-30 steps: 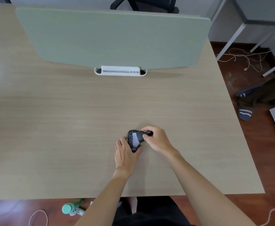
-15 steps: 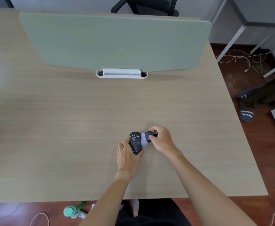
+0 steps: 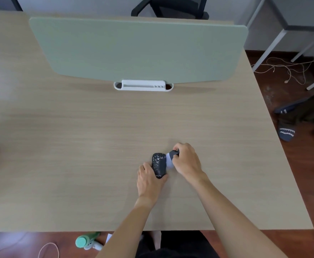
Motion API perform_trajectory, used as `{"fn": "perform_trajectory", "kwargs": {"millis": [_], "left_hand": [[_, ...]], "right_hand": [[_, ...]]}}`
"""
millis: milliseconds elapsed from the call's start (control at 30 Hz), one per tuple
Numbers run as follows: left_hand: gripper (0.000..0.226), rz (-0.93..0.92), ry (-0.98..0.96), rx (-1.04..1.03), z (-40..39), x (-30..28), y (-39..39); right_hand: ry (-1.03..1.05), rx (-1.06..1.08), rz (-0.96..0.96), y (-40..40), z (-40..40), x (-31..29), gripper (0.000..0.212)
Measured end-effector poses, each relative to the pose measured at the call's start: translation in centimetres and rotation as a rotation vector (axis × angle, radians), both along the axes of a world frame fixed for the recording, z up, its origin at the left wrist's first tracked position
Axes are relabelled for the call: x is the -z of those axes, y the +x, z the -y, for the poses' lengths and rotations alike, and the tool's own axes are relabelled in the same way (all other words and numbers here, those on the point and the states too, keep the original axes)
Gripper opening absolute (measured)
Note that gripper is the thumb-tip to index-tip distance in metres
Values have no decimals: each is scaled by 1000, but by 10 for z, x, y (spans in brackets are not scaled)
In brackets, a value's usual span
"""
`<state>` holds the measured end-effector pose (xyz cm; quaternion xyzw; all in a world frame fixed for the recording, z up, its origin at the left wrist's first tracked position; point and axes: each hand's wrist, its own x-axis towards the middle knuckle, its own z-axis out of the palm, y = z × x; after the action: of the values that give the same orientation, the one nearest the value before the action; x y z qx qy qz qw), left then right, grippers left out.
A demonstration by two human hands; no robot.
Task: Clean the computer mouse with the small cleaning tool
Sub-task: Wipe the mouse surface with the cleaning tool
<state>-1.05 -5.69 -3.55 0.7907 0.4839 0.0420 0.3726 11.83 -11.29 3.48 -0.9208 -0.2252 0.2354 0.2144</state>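
While the left hand [image 3: 149,178] pins the black computer mouse [image 3: 159,164] down on the wooden desk [image 3: 78,146] from its near end, the right hand [image 3: 186,161] is wrapped around the dark handle of the small cleaning tool [image 3: 171,157], with its pale brush head pressed against the mouse's right side. White specks are all over the top of the mouse, so I'd say there's plenty left to brush. My worry: the left hand only has the back end, so a hard sideways sweep could spin or shove the mouse across the smooth desk. Also those crumbs probably just get flicked onto the desk or pushed into the button gaps if the strokes go the wrong way.
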Motion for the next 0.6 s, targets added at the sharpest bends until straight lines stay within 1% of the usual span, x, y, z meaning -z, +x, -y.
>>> {"fn": "perform_trajectory", "kwargs": {"millis": [33, 133, 167, 233, 333, 433, 500, 533, 600], "left_hand": [[57, 0, -7, -5, 0, 0, 0], [56, -9, -31, -19, -1, -2, 2], [55, -18, -36, -19, -2, -2, 2], [56, -25, -44, -18, -3, -2, 2], [58, -7, -46, -19, -4, -1, 2], [59, 5, -57, -31, -3, -2, 1], [58, 10, -58, -40, -3, -2, 1], [58, 9, -56, -41, -3, -2, 1], [58, 6, -58, -43, -3, -2, 2]], "right_hand": [[30, 18, -29, 0, -3, -3, 24], [140, 51, -220, -4, -15, -7, 25], [140, 30, -268, -7, -19, -7, 25], [116, -28, -299, -12, -25, -6, 26], [57, -66, -256, -12, -27, -1, 30], [-25, -67, -95, -7, -24, -2, 33], [-56, -69, -3, -4, -22, -4, 28], [-53, -64, 16, -3, -22, -4, 22], [8, -34, -19, -4, -25, -4, 12]]}}
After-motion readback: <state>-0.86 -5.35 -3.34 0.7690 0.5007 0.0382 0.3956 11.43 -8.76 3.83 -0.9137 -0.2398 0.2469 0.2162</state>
